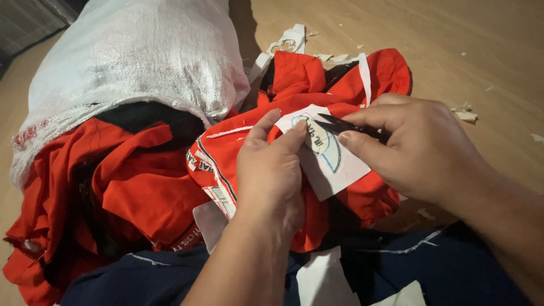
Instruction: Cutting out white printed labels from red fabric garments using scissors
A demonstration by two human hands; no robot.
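A white woven sack (130,56) spilled red garments (130,187) over the floor (453,34). One red garment (362,195) lay bunched in the lap, a white backing patch (334,167) on top. The left hand (269,170) pinched the patch edge, fingers closed on it. The right hand (422,147) gripped small black snips (351,127), tips at the patch. Keeping the cloth taut and the tips shallow seemed wise, lest red fabric be nicked.

Garment workshop floor: a white woven sack (130,56) spills red garments (113,187), with white backing-paper scraps (467,113) scattered over the bare tan floor (430,34).
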